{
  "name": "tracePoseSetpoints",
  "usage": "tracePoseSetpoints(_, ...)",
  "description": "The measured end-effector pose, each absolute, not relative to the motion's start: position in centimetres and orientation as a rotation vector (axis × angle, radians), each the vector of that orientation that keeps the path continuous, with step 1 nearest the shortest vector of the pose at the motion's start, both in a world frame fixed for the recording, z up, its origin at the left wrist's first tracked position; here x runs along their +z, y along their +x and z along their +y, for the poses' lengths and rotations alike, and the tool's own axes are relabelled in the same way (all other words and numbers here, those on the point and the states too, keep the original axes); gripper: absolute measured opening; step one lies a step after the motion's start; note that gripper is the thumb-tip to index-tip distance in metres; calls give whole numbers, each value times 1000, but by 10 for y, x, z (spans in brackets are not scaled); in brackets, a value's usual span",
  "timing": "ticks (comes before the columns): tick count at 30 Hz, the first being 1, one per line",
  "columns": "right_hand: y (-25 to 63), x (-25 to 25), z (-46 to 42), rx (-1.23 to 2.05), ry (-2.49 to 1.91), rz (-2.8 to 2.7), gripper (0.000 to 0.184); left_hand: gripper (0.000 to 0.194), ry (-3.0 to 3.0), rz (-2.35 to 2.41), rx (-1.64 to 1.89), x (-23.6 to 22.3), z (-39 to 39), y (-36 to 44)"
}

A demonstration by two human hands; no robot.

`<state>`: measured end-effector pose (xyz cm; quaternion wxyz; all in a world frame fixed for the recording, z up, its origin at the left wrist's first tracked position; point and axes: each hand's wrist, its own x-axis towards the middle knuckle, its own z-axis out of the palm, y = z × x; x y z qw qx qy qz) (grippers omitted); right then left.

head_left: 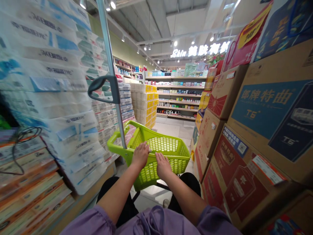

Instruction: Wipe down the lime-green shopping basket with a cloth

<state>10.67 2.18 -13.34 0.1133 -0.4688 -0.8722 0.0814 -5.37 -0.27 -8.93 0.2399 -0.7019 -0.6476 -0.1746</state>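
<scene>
A lime-green rolling shopping basket (163,143) with slotted sides stands right in front of me. Its metal pole rises at the left and carries a dark grey handle (104,89). My left hand (141,156) is closed over the near rim, close to the pole, with a small white bit showing by its fingertips. A little to the right, my right hand (163,165) grips the same rim, fingers laid over the edge. The part of the basket's inside that shows holds no goods. My fingertips beyond the rim are partly hidden.
Tall stacks of wrapped tissue packs (66,78) line the left side. Cardboard cartons (266,104) are piled close on the right. Ahead, a pale tiled aisle (173,127) leads past yellow-and-white packs (144,104) to stocked shelves (181,86). A black cable (19,153) lies at far left.
</scene>
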Motion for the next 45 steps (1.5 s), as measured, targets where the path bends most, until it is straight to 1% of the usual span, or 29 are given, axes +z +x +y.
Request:
tracePoseSetpoints(5,114,-128,23,203,-1338,-2614,79,41,-2044,-1683,-362,-106,-11,-52)
tracePoseSetpoints(14,124,-126,28,217,-1408,-2642,83,41,-1880,-1817,-432,-95,-18,-84)
tracePoseSetpoints(19,127,-125,30,265,-1459,-2611,81,39,-1835,-1831,-339,-94,-14,-90)
tracePoseSetpoints(24,122,-124,30,337,-1457,-2568,73,39,-1905,-1746,-311,-102,-6,-69)
tracePoseSetpoints(29,120,-126,29,265,-1453,-2605,75,38,-2061,-1626,-298,-116,2,-46)
tracePoseSetpoints(33,123,-129,31,231,-1462,-2624,78,41,-1976,-1686,-337,-107,-6,-69)
tracePoseSetpoints(38,121,-130,30,257,-1466,-2588,78,37,-1793,-1760,-375,-94,-21,-99)
tracePoseSetpoints(41,117,-131,27,275,-1456,-2571,77,37,-1762,-1800,-401,-99,-19,-89)
tracePoseSetpoints(45,113,-134,25,248,-1434,-2576,75,41,-1893,-1733,-382,-113,-10,-62)
